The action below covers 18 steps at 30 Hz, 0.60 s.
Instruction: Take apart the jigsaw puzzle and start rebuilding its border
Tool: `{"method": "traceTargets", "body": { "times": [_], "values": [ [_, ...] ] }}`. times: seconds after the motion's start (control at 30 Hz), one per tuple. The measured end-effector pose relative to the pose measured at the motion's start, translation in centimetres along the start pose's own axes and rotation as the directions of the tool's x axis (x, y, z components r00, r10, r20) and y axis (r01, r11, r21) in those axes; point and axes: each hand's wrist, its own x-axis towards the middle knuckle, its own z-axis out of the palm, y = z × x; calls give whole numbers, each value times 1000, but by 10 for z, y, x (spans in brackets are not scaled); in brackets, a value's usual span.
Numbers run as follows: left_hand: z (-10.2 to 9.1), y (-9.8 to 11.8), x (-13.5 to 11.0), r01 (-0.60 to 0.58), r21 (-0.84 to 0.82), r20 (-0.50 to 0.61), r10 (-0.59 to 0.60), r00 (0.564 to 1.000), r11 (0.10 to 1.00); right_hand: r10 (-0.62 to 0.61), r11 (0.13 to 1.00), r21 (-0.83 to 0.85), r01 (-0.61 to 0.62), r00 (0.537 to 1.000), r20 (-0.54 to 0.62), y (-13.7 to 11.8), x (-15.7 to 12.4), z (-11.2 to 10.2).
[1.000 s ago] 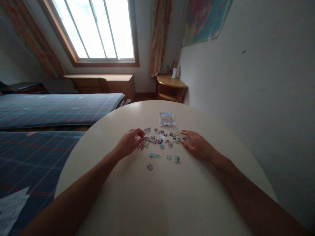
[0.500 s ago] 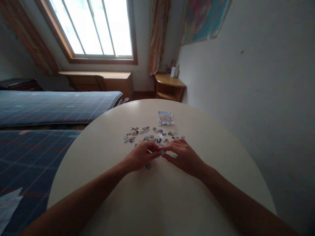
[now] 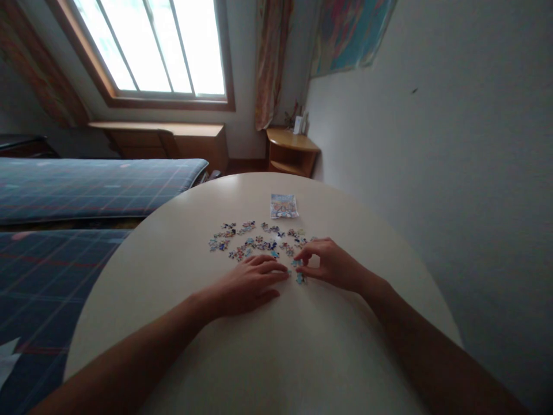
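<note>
Several small jigsaw puzzle pieces (image 3: 259, 244) lie scattered in a cluster on the white round table (image 3: 276, 357). My left hand (image 3: 253, 283) rests palm down at the near side of the cluster, fingers stretched out. Its index fingertip meets a small light piece that is mostly hidden. My right hand (image 3: 330, 265) is just right of it, thumb and index finger closed about a light-blue puzzle piece (image 3: 296, 263). Below that thumb, another blue puzzle piece (image 3: 300, 278) lies on the table.
Behind the pieces lies a picture card (image 3: 284, 206). A bed with a plaid cover (image 3: 99, 184) stands to the left, and a white wall (image 3: 432, 161) runs along the right. A wooden corner shelf (image 3: 291, 147) stands beyond the table.
My hands, fingertips together before, have moved apart. The left has flattened onto the table and the right has shifted slightly right. A puzzle piece below the left hand is now out of sight.
</note>
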Motion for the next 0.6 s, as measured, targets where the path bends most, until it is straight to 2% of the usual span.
{"method": "traceTargets", "body": {
  "times": [0.2, 0.6],
  "values": [
    [0, 4, -2, -3, 97, 41, -1, 999, 995, 19, 1000, 7, -20, 997, 69, -8, 2, 4],
    [-7, 5, -1, -12, 60, 18, 11, 1000, 998, 8, 1000, 19, -10, 994, 108, -11, 2, 8]
  ]
}}
